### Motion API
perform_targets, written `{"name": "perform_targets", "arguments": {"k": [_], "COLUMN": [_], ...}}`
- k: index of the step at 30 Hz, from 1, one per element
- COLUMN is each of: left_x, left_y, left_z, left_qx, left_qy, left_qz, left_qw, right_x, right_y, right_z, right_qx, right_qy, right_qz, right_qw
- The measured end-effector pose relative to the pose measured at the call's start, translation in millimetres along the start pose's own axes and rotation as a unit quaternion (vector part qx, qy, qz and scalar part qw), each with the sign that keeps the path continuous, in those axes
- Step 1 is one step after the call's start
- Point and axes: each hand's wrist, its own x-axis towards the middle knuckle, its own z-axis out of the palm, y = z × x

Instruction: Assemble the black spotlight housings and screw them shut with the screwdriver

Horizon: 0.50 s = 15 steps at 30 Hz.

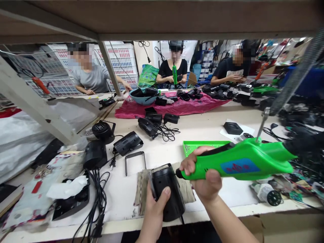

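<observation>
**Black housing and green electric screwdriver held together over the worktop**

The worktop (202, 126) stretches away beneath an overhead shelf (162, 17), with three people seated along its far side. A pink plastic sheet (124, 110) lies across its far part, bearing black parts and a blue basket (141, 100) filled with more of them.

In front, the right hand (208, 184) is wrapped around a green electric screwdriver (239, 165), fingers and thumb closed on its body. The tool is held nearly level, hung from a metal spring (291, 77), its black nose right by the side of the housing; whether they touch cannot be told.

The left hand (157, 206) grips the black cylindrical housing (169, 192), thumb pressed along its near face. The housing is tilted above a folded grey cloth (141, 194) at the near edge of the worktop.

To the left are a corded black cylinder (128, 143), a round black unit with a grille (100, 129) and a bundle of black cords (97, 189). Beyond the screwdriver sits a green perforated tray (185, 148). A thin U-shaped bracket (135, 154) lies just past the cloth, and small screws (187, 147) rest in the tray.
</observation>
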Motion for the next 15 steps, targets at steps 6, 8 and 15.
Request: {"name": "perform_targets", "arguments": {"k": [6, 8, 15], "left_x": [1.3, 1.8, -0.2], "left_y": [5.1, 6.4, 11.9], "left_z": [0.7, 0.7, 2.2], "left_qx": [-0.033, -0.03, -0.009], "left_qy": [-0.034, -0.043, -0.033], "left_qz": [-0.046, -0.039, -0.003], "left_qw": [0.998, 0.998, 0.999], "right_x": [0.7, 0.7, -3.3], "right_y": [-32.2, -33.9, -12.4], "right_z": [10.8, 20.8, 34.0], "right_qx": [0.015, 0.035, 0.021], "right_qy": [-0.002, -0.024, -0.115], "right_qz": [-0.006, 0.005, 0.025], "right_qw": [1.0, 0.999, 0.993]}}
